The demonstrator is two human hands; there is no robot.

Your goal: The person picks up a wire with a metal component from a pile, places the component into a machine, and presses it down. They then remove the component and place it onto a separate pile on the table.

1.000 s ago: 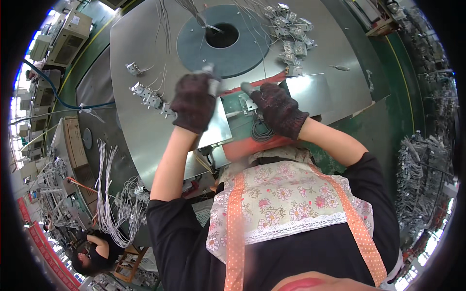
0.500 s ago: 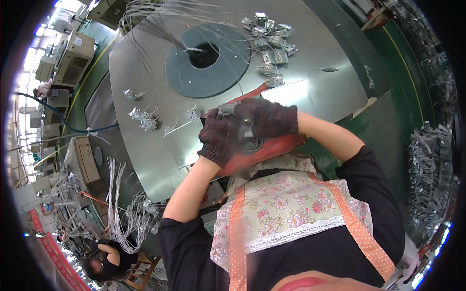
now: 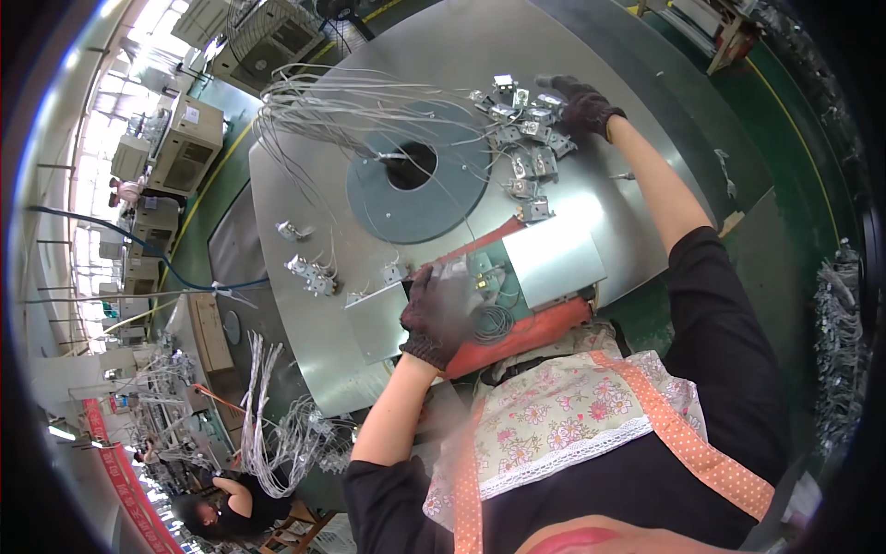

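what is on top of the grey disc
Wires pass over the disc, partly covering its far side; a dark hole opens in its middle. The surface behind the wires is hidden, and the hole's inside is too dark to make out.

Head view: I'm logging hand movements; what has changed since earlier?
The gloved right hand has moved from beside the left hand, forward and rightward to the metal boxes; any grip is unclear. The left hand remains over the near side of the table. Boxes, grey disc and coiled wires stayed put.
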